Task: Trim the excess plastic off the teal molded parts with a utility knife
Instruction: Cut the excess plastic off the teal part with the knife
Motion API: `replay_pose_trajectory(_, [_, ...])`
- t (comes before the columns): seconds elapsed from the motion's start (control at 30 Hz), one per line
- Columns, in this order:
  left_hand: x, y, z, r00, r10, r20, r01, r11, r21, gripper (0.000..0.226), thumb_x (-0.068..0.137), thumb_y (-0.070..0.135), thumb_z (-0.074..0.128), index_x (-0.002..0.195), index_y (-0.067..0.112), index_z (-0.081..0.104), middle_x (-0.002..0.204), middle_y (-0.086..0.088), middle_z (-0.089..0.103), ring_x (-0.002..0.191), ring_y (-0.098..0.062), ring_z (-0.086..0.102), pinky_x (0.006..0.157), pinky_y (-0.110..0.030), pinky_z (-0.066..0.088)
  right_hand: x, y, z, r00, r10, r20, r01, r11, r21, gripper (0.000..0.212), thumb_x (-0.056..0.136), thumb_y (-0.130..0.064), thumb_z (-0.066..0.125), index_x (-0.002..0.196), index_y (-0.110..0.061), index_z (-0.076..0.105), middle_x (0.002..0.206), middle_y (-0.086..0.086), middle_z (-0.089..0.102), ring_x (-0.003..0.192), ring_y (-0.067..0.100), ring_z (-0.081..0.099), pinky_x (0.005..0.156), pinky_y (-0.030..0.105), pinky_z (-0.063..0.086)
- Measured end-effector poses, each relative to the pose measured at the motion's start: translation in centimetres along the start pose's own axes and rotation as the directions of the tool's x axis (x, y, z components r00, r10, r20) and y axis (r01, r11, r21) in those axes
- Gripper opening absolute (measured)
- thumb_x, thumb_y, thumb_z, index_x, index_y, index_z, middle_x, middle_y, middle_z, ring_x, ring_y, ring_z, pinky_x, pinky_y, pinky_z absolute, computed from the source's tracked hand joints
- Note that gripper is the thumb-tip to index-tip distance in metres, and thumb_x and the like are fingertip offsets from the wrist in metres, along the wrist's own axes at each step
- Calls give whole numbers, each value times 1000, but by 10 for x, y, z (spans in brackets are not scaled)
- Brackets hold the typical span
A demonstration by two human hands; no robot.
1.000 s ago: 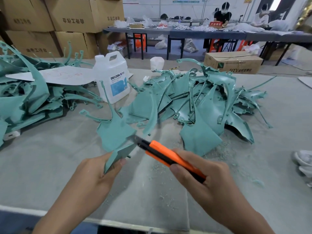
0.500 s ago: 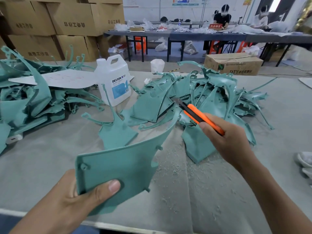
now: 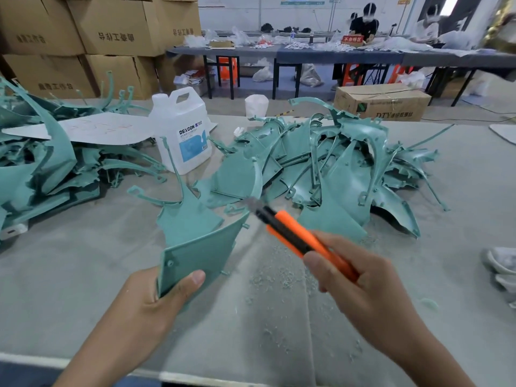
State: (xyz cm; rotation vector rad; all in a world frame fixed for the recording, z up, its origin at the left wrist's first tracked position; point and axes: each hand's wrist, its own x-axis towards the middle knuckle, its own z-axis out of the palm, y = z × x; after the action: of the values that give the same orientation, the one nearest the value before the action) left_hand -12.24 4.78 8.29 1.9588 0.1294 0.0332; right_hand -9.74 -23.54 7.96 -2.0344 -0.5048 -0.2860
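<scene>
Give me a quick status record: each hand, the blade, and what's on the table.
Left hand: grips teal part at its lower corner, thumb on its face
Right hand: grips orange utility knife
Blade: extended, beside the part's upper tip; contact unclear
Table: left teal pile, centre teal pile, white jug, shavings

head cam | worn, looks forward and down | close over surface [image 3: 83, 275] | single view, wide-angle
</scene>
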Motion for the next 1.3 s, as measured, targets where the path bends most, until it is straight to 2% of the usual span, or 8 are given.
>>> replay_pose_trajectory(0.13, [-5, -1, -4, 1000, 18, -4, -17, 996, 86, 75, 69, 76, 60, 96, 6, 67, 77, -10, 67, 73, -13, 53, 76, -53, 54, -1, 1, 8, 995, -66, 74, 69, 997, -34, 28, 96, -53, 55, 123, -51, 62, 67, -9, 63, 46, 5, 51, 44, 16, 39])
replay_pose_trajectory(0.27, [-14, -2, -10, 995, 79, 67, -84, 994, 73, 45, 66, 77, 60, 100, 50, 73, 102, -14, 72, 80, -25, 68, 88, -54, 55, 30, 34, -10, 991, 27, -128, -59, 965, -254, 26, 95, -49, 56, 119, -53, 62, 56, -7, 59, 38, 7, 48, 38, 20, 38])
replay_pose_trajectory(0.37, [-15, -1, -13, 992, 92, 87, -93, 996, 4, 44, 68, 73, 65, 102, 46, 72, 104, -17, 71, 90, -35, 70, 89, -60, 54, 49, 51, -19, 978, 92, -186, -164, 891, -424, 20, 97, -43, 56, 111, -41, 70, 52, -3, 52, 46, 13, 51, 47, 30, 41])
replay_pose_trajectory(0.53, [-9, -2, -7, 997, 70, 19, -70, 998, 3, 20, 76, 59, 63, 94, 56, 72, 97, -4, 76, 77, -11, 65, 85, -46, 57, 29, 27, -1, 979, 17, -201, -27, 998, -49, 22, 94, -56, 54, 112, -50, 64, 66, 0, 62, 45, 10, 52, 40, 24, 43])
replay_pose_trajectory(0.67, [-9, -6, -6, 992, 96, 77, -95, 995, -21, 25, 77, 50, 65, 100, 59, 70, 99, 7, 77, 86, -8, 70, 84, -36, 58, 10, 17, 11, 994, -99, 39, 96, 994, 55, 27, 98, -55, 55, 122, -46, 63, 70, -4, 62, 51, 10, 56, 45, 22, 43])
replay_pose_trajectory(0.83, [-10, -17, -8, 973, 123, 193, -40, 923, -384, 39, 83, 35, 77, 121, 33, 71, 121, -6, 72, 110, -26, 70, 83, -31, 58, 31, 52, -1, 954, 152, -257, -176, 981, -75, 11, 96, -48, 54, 100, -52, 63, 66, 3, 62, 44, 7, 48, 42, 33, 42])
replay_pose_trajectory(0.97, [-7, -23, 8, 989, 42, 144, 37, 861, -507, 32, 83, 13, 70, 113, 20, 75, 117, -16, 72, 103, -34, 71, 76, -35, 60, 20, 55, 8, 922, 278, -270, -219, 949, 228, 18, 97, -49, 56, 97, -35, 67, 61, 2, 58, 44, 11, 47, 41, 25, 38])
replay_pose_trajectory(1.3, [-2, 5, 28, 981, 196, -7, -196, 980, -30, 38, 77, 47, 78, 110, 52, 62, 101, 21, 74, 90, 0, 71, 68, -15, 55, 19, -4, 36, 989, 120, -90, -88, 948, 304, 29, 85, -26, 80, 105, -35, 62, 80, 6, 64, 57, 16, 56, 52, 23, 46])
